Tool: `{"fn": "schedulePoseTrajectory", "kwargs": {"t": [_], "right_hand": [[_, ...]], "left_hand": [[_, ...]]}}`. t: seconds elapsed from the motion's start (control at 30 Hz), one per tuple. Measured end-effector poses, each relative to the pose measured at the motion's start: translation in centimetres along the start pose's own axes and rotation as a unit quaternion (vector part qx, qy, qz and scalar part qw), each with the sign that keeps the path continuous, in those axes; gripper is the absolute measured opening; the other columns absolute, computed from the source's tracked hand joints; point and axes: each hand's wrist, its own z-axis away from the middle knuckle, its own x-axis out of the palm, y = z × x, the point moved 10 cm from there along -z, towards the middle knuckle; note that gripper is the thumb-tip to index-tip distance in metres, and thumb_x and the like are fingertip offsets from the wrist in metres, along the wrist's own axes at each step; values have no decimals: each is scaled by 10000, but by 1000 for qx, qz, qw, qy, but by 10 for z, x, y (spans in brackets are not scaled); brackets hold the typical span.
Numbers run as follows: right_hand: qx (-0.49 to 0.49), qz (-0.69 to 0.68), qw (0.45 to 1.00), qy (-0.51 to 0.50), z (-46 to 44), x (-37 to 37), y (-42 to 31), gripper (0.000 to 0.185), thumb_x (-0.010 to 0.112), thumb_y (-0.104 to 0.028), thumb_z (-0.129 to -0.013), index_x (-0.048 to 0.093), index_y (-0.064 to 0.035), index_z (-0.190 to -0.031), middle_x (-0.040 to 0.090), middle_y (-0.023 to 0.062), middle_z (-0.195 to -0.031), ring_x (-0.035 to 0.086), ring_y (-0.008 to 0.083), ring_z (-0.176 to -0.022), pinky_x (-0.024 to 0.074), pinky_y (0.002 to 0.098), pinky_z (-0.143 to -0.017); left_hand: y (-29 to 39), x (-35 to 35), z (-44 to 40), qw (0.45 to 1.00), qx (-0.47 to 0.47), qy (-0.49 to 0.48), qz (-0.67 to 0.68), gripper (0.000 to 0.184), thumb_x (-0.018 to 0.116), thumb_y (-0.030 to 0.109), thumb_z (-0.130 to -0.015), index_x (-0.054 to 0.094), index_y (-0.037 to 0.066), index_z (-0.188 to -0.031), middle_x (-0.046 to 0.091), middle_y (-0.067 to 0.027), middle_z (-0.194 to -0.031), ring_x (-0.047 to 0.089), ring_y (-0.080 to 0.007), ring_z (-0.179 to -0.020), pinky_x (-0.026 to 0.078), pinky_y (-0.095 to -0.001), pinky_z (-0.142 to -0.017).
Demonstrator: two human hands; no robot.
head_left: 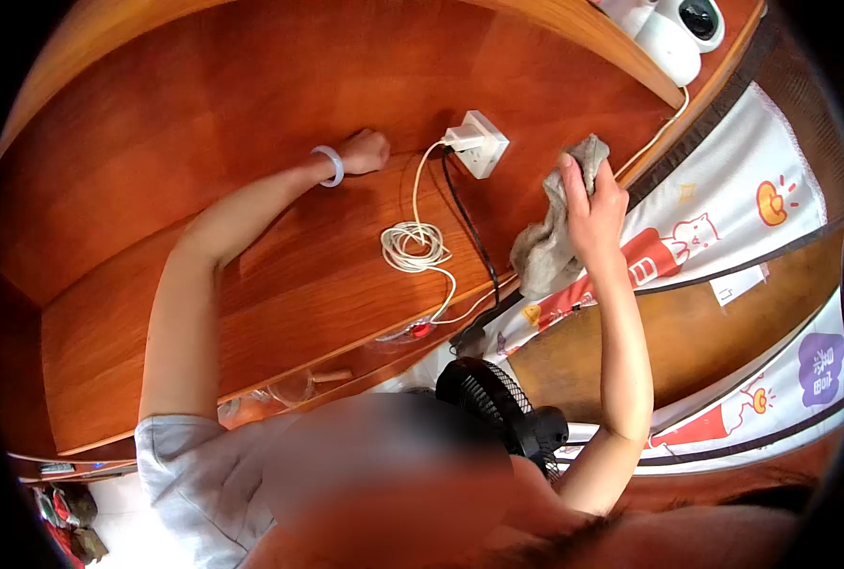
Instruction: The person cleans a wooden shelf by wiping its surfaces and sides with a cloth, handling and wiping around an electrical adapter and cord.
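Observation:
My right hand grips a crumpled grey cloth, which hangs down beside the back wooden panel. The upper end of this rag sticks out between my thumb and fingers. On the left, my left hand is curled into a fist against the wood, and a pale bangle circles its wrist. Nothing shows in that fist. Between my hands, a white socket block is fixed to the panel, with a white plug and a black cable in it.
A coiled white cable lies on the wooden shelf. Below it stands a black fan. A white camera sits on a ledge at upper right. Printed white curtains hang along the right side.

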Motion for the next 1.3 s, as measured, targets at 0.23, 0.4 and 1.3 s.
{"fn": "schedulePoseTrajectory", "kwargs": {"t": [0.23,0.4,1.3], "right_hand": [[-46,-5,999,18,-14,19,-17,237,583,-213,-833,544,20,-816,595,202,-703,598,345,-643,453,370,-576],[-74,-28,994,70,-21,9,-25,198,576,-187,-840,549,9,-841,600,185,-710,604,328,-648,458,356,-579],[55,151,962,-222,111,125,45,663,567,-485,-758,411,-30,-1214,414,243,-1217,445,406,-1070,341,556,-853]], "left_hand": [[-8,-3,15,993,63,103,-3,182,607,170,-719,611,-8,-754,614,-152,-775,569,-299,-734,450,-388,-716],[16,-6,27,958,-66,-45,275,447,588,322,-781,545,-43,-1036,569,-207,-993,556,-282,-912,454,-386,-800],[85,39,81,829,-143,4,540,516,608,-28,-692,389,-85,-1155,543,-106,-814,547,-172,-711,470,-301,-623]]}}
